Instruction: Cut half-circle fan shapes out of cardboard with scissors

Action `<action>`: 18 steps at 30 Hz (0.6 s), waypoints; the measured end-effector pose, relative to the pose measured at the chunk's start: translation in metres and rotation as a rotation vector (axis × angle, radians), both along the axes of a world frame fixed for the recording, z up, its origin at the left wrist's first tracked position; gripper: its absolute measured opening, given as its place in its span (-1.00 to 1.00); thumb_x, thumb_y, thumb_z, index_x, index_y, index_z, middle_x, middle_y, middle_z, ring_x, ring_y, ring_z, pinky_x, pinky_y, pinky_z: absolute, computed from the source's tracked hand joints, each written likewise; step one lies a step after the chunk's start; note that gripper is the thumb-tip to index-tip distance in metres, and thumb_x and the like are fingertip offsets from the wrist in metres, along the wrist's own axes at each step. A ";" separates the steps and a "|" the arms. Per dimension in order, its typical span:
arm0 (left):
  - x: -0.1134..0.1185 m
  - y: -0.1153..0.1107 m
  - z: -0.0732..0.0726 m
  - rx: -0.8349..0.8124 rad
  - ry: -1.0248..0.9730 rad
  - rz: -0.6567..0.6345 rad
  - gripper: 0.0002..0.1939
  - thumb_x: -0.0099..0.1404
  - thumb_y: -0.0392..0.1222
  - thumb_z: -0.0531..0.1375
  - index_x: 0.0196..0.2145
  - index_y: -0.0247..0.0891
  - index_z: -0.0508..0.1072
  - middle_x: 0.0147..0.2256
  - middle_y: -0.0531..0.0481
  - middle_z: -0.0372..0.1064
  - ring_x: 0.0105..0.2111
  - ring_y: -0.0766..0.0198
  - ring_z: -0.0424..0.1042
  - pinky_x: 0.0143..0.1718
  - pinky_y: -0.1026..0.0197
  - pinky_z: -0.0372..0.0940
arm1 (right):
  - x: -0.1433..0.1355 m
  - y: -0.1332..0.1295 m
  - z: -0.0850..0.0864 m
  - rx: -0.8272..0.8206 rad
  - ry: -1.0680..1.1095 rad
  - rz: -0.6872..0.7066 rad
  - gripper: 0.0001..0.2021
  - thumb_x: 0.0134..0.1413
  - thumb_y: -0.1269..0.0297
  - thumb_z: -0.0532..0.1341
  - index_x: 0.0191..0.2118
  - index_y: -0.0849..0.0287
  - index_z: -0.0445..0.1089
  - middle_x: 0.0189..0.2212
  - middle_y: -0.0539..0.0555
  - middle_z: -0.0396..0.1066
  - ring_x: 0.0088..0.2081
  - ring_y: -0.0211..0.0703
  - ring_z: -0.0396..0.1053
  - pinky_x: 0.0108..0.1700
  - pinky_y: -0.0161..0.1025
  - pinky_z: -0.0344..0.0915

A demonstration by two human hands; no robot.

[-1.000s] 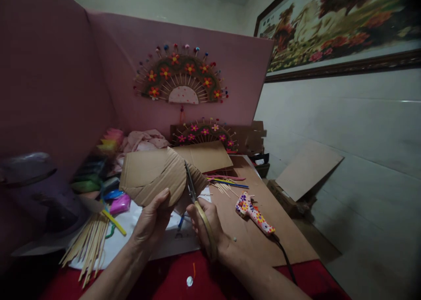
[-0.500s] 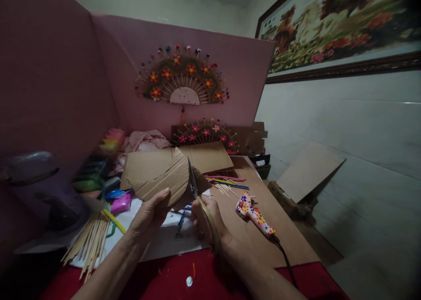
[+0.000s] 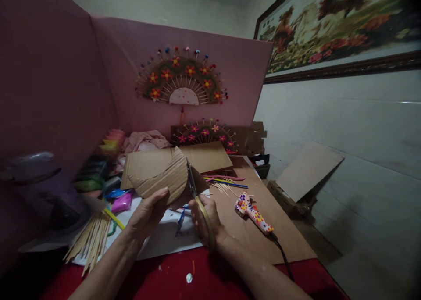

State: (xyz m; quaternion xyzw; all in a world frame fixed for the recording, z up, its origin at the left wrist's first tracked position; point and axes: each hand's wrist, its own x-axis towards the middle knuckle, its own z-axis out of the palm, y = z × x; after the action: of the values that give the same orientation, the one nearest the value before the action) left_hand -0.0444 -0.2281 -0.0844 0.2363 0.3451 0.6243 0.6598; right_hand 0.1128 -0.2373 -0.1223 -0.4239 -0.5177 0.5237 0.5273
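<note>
Corrugated cardboard piece (image 3: 167, 179), curved along its edges, is held above a white sheet (image 3: 164, 239) on the tabletop (image 3: 171, 282), grasped by the fingers of the left hand (image 3: 148, 212). Gold-handled scissors (image 3: 193, 187) are gripped in the fingers of the right hand (image 3: 214, 216), blades set at the cardboard's right edge. A flower-patterned glue gun (image 3: 254, 213) is laid on a brown board (image 3: 279, 225) to the right; bamboo skewers (image 3: 92, 238) are bunched at left. Behind, a flower-trimmed fan (image 3: 183, 96) is mounted on a pink panel (image 3: 121, 39).
</note>
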 end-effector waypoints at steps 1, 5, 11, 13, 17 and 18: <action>0.000 0.000 0.000 -0.008 -0.001 0.003 -0.82 0.11 -0.52 0.15 -0.38 -0.38 0.52 -0.40 -0.10 0.54 -0.38 0.22 0.53 -0.23 0.24 0.47 | 0.000 0.000 0.000 0.017 -0.009 -0.011 -0.40 -0.31 -0.36 0.24 -0.52 0.16 0.17 -0.70 -0.14 0.06 -0.64 -0.40 0.00 -0.65 -0.42 -0.07; -0.003 0.002 0.000 0.034 0.013 0.003 -0.77 0.08 -0.51 0.18 -0.29 -0.36 0.52 -0.33 -0.11 0.55 -0.32 0.18 0.54 -0.21 0.20 0.47 | 0.000 -0.001 0.001 0.049 -0.046 -0.041 -0.39 -0.35 -0.36 0.25 -0.54 0.16 0.18 -0.71 -0.14 0.04 -0.63 -0.37 0.02 -0.64 -0.40 -0.05; -0.011 0.004 0.001 0.019 0.025 -0.024 -0.79 0.04 -0.50 0.20 -0.34 -0.36 0.52 -0.41 -0.08 0.53 -0.38 0.23 0.52 -0.30 0.27 0.46 | 0.003 -0.002 -0.001 0.056 -0.047 0.015 -0.39 -0.31 -0.38 0.22 -0.51 0.15 0.15 -0.69 -0.15 0.07 -0.66 -0.40 0.01 -0.65 -0.42 -0.05; -0.012 0.002 0.004 0.003 0.031 -0.006 -0.76 0.02 -0.52 0.21 -0.34 -0.34 0.51 -0.46 -0.03 0.51 -0.42 0.26 0.51 -0.31 0.27 0.46 | 0.005 -0.003 0.000 0.058 -0.042 0.057 -0.38 -0.30 -0.40 0.19 -0.48 0.15 0.16 -0.69 -0.15 0.09 -0.67 -0.41 0.02 -0.65 -0.42 -0.03; -0.011 0.000 0.007 0.006 0.052 0.000 -0.74 -0.02 -0.54 0.24 -0.35 -0.32 0.51 -0.46 0.00 0.50 -0.45 0.29 0.50 -0.33 0.30 0.45 | 0.008 -0.003 0.004 0.108 -0.056 0.088 -0.35 -0.26 -0.46 0.10 -0.46 0.15 0.16 -0.71 -0.16 0.06 -0.69 -0.40 0.00 -0.67 -0.41 -0.02; -0.011 0.000 0.006 0.012 0.055 0.007 -0.75 -0.03 -0.55 0.25 -0.37 -0.33 0.50 -0.46 0.00 0.49 -0.46 0.31 0.49 -0.34 0.33 0.44 | 0.008 -0.003 0.004 0.120 -0.064 0.090 -0.35 -0.24 -0.46 0.09 -0.46 0.15 0.16 -0.71 -0.15 0.05 -0.70 -0.40 0.00 -0.67 -0.41 -0.02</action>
State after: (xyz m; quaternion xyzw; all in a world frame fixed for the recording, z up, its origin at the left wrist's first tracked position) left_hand -0.0556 -0.2282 -0.0781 0.2560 0.3601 0.6221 0.6464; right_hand 0.1208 -0.2408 -0.1181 -0.3845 -0.5833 0.5008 0.5110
